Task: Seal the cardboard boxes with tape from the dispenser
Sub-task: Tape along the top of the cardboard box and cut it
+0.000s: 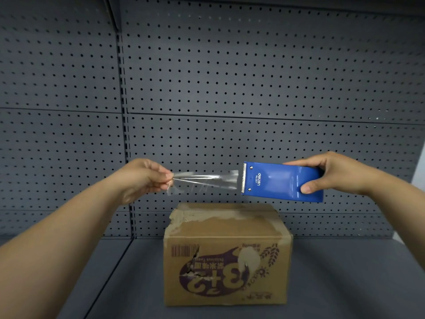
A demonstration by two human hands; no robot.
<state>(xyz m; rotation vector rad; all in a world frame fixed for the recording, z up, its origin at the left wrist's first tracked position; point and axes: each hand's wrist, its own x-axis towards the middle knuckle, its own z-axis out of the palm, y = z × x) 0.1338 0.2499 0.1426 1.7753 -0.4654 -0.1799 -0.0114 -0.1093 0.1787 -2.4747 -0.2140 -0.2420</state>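
A worn brown cardboard box (226,256) with purple print, upside down to me, stands on the grey shelf, its top flaps closed and their surface torn. Above it my right hand (333,173) grips a blue tape dispenser (282,181) with a toothed metal blade at its left end. A strip of clear tape (207,180) stretches from the blade leftward to my left hand (145,178), which pinches the tape's wrinkled free end between thumb and fingers. Both hands are held in the air, well above the box.
The grey shelf surface (345,284) extends around the box on all sides. A dark pegboard back wall (230,77) rises right behind the box, with a vertical slotted upright (125,134) left of centre.
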